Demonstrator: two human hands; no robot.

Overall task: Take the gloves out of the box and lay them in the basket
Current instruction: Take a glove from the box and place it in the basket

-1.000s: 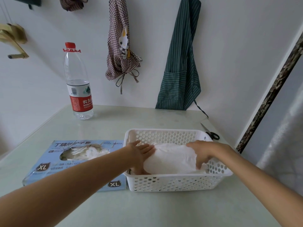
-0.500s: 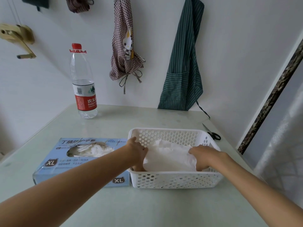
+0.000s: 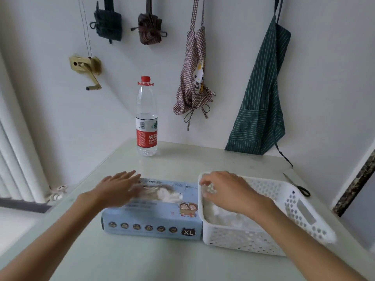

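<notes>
At your far left, around nine o'clock, a brass crank is fixed to the wall, with two folded umbrellas hanging higher up toward eleven. Your left hand lies flat over the left end of the blue glove box, palm down, fingers straight and spread wide, gripping nothing; whether it presses on the box top or hovers just above it, I cannot tell through the blur. White gloves bulge from the oval opening in the top of the box, just to the right of your left fingertips. At twelve o'clock, well behind the box, a water bottle with a red cap stands upright on the pale table. Past it, at one o'clock, a checked apron hangs on the wall. The box touches the left wall of the white perforated basket, which sits at your three o'clock. Your right hand reaches over the basket's left rim with its fingers loosely curled and pointing left, holding nothing that I can make out. More white gloves lie heaped inside the basket beneath that wrist. A green striped apron hangs at two o'clock, and scissors rest on the table just beyond the basket's far right corner.
</notes>
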